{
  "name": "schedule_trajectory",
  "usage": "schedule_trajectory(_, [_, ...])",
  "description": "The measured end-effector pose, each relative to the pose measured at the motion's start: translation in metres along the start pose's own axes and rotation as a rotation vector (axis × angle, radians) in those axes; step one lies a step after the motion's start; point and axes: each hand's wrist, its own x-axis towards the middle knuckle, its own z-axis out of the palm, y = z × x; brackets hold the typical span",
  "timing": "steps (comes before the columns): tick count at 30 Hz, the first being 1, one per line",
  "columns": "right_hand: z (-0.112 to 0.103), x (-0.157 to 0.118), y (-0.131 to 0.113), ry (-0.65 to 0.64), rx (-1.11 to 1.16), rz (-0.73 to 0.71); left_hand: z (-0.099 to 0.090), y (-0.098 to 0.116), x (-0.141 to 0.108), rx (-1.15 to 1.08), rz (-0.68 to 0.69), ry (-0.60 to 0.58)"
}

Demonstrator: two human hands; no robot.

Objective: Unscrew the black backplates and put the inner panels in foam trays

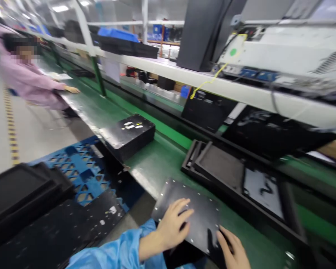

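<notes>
A flat black metal case (196, 209) with small light screws along its edges lies in front of me on the green bench. My left hand (173, 226) is over its top face, fingers spread and holding nothing. At the case's right end is my right hand (234, 248), its fingers apart and slightly bent along the edge; part of it is cut off by the frame. Farther up the bench sits a second black case (131, 134) with white and yellow labels on top.
Black foam trays (221, 164) stand along the bench's far side. At left, black panels (81, 216) and stacked black trays (19, 190) rest by a blue plastic pallet (81, 168). A white shelf (156, 71) overhangs the bench. A person in pink (30, 78) sits farther along.
</notes>
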Motion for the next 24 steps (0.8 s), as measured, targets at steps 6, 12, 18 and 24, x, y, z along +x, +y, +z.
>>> schedule_trajectory(6, [-0.072, 0.017, -0.010, 0.351, 0.017, 0.192, 0.026, -0.016, 0.016, 0.035, 0.218, -0.027])
schedule_trajectory(12, [-0.154, 0.118, -0.001, 0.561, -0.081, 0.341, -0.016, -0.037, 0.078, -0.433, 0.054, -0.168])
schedule_trajectory(18, [-0.164, 0.149, 0.004, 0.314, 0.375, 0.589, -0.034, -0.079, 0.149, -0.540, -0.184, 0.040])
schedule_trajectory(24, [-0.213, 0.086, 0.025, 0.459, 0.600, 0.602, -0.009, -0.098, 0.150, -0.579, -0.245, 0.086])
